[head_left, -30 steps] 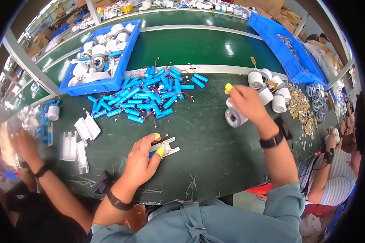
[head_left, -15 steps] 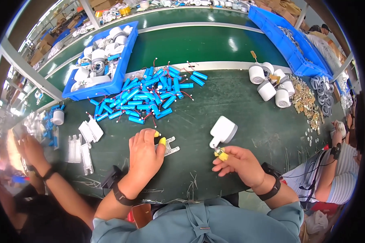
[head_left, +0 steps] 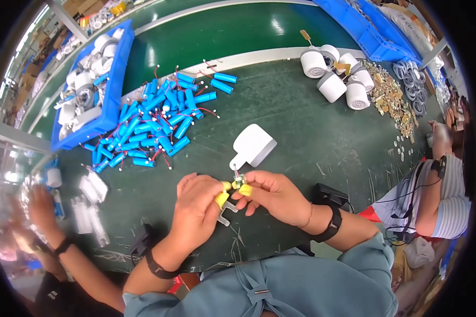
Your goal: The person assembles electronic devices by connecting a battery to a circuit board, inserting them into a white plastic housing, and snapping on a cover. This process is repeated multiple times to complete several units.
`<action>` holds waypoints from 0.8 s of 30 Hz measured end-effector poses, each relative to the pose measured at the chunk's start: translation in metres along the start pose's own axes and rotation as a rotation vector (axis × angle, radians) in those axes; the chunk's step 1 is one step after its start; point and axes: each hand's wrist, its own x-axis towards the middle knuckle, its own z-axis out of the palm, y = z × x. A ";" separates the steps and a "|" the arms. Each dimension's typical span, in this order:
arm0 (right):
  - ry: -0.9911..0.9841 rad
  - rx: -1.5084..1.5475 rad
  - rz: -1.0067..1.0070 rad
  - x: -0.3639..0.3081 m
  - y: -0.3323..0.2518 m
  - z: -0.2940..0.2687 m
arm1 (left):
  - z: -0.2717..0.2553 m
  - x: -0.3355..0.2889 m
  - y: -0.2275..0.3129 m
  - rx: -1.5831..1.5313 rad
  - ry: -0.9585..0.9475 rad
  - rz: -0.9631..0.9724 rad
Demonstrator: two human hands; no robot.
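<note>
My left hand [head_left: 200,203] is closed on a clear plastic bracket [head_left: 227,215], whose forked end sticks out below the fingers. Yellow cots cover its thumb and finger tips. Beside it, my right hand [head_left: 275,196], also with yellow on the thumb, pinches a small green circuit board [head_left: 239,182]. Short wires run from that board to the white housing [head_left: 253,145] with a grey rim, which lies on the table just beyond my hands. The fingertips of both hands nearly meet; whether the board touches the bracket is hidden.
Blue cylindrical batteries [head_left: 158,116] with red leads lie heaped at left, near a blue crate [head_left: 122,68] of white parts. More clear brackets [head_left: 84,214] lie at left. White round housings [head_left: 331,87] and small brass-coloured boards [head_left: 391,100] are at right. Co-workers' arms [head_left: 87,264] flank me.
My left hand has picked up the clear bracket and brought it to the right hand. The right hand has moved left with the circuit board. The whole view has shifted.
</note>
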 end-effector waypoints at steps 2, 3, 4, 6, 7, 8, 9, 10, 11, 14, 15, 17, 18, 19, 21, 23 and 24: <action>0.001 -0.019 0.016 0.000 0.001 0.000 | 0.000 -0.001 -0.005 -0.083 0.029 -0.087; 0.002 -0.045 0.014 -0.001 0.003 0.000 | -0.001 -0.002 -0.008 -0.102 0.027 -0.039; 0.002 -0.071 0.012 -0.001 0.003 -0.001 | 0.000 -0.001 -0.010 -0.120 0.026 0.009; -0.007 -0.115 0.017 -0.002 0.003 0.000 | -0.002 -0.001 -0.011 -0.124 0.014 0.025; -0.014 -0.160 0.009 -0.002 0.003 0.000 | -0.003 -0.001 -0.010 -0.116 -0.003 0.032; -0.014 -0.158 0.016 -0.002 0.002 0.001 | -0.002 -0.001 -0.010 -0.110 -0.020 0.043; -0.020 -0.195 0.019 -0.002 0.001 0.001 | -0.002 -0.001 -0.010 -0.112 -0.021 0.038; -0.025 -0.233 0.021 -0.002 0.001 0.002 | -0.003 -0.001 -0.011 -0.087 -0.043 0.055; -0.028 -0.235 0.024 -0.003 0.001 0.001 | -0.002 -0.001 -0.010 -0.060 -0.060 0.074; -0.052 -0.281 0.007 -0.005 0.003 0.001 | -0.004 0.002 -0.005 -0.023 -0.126 0.075; -0.046 -0.310 0.003 -0.006 0.002 0.002 | -0.004 0.001 -0.005 -0.021 -0.123 0.071; -0.041 -0.340 0.000 -0.007 0.002 0.003 | -0.005 0.000 -0.006 -0.042 -0.173 0.064; -0.027 -0.368 -0.016 -0.007 0.004 0.004 | -0.007 0.000 -0.007 -0.042 -0.172 0.064; -0.014 -0.397 -0.030 -0.007 0.006 0.005 | -0.008 0.000 -0.008 -0.036 -0.202 0.081; -0.009 -0.539 -0.112 -0.007 0.007 0.007 | -0.011 0.000 -0.011 -0.031 -0.229 0.093; -0.005 -0.679 -0.194 -0.008 0.010 0.008 | -0.015 0.002 -0.013 -0.068 -0.289 0.104; 0.007 -0.767 -0.283 -0.009 0.011 0.008 | -0.016 0.003 -0.014 -0.068 -0.287 0.101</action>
